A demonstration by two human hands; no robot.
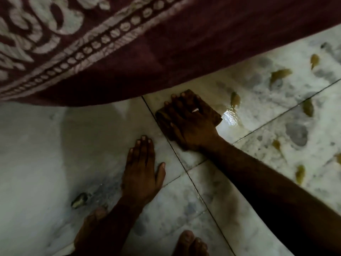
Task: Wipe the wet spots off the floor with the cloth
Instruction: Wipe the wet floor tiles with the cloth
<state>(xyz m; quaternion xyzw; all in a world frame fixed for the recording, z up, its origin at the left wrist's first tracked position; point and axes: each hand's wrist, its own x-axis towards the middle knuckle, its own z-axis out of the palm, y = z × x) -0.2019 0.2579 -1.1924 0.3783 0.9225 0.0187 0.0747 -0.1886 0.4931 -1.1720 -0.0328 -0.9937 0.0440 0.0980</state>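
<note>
My right hand (188, 122) presses flat on a folded brown cloth (212, 113) on the pale marble floor (258, 141), just below the hanging edge of a maroon bedcover. Only the cloth's edges show around the fingers. A shiny wet patch (230, 117) glints right beside the cloth's right edge. Several yellowish wet spots lie to the right, such as one spot (235, 99) near the cloth and another spot (280, 74) farther off. My left hand (143, 167) rests palm-down on the tile, fingers apart, holding nothing.
A maroon bedcover with a white pattern (129, 43) hangs over the upper half of the view. Dark tile joints (177, 156) cross the floor. A small dark smudge (79, 199) lies at lower left. My toes (190, 242) show at the bottom edge.
</note>
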